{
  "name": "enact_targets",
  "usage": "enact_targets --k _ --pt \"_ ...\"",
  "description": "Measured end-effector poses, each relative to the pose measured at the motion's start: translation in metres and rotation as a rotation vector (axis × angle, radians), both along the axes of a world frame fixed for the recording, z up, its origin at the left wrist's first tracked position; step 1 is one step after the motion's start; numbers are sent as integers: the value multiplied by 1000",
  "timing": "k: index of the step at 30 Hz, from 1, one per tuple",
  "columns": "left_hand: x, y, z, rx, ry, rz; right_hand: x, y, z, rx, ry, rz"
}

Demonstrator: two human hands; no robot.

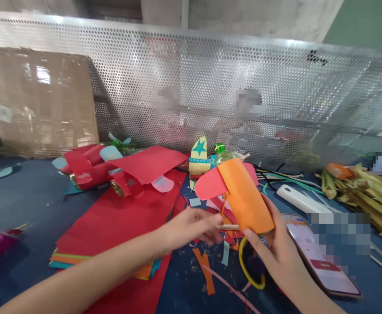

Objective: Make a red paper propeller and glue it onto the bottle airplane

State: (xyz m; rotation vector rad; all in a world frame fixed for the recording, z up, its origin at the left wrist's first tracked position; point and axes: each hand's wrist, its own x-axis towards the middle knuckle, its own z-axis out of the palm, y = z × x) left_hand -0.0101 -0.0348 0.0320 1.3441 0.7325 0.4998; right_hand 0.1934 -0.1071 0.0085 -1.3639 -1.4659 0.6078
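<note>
Two grips closed: clasping orange-wrapped bottle [248, 198] near base in right hand [277, 246], above tabletop [30, 189], long axis tilted, cap [220, 147] up-left; pinching pale stick [230, 227] in left hand [192, 227], aimed right at bottle base, contact unclear.

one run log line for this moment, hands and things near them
left hand: holds pale stick | right hand: holds orange-wrapped bottle, tilted | nearby: red paper, yellow ring, phone
</note>
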Motion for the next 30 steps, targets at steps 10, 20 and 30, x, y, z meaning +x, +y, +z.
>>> enact_targets --k 10,20,30 --pt "14 -28 -14 -177 -372 187 -30 -30 -28 -12 -138 179" --pt "6 -11 -10 -323 -273 184 6 -7 19 217 -377 -120" --pt "3 -12 -12 -351 -196 0 27 8 35 -86 -163 16"
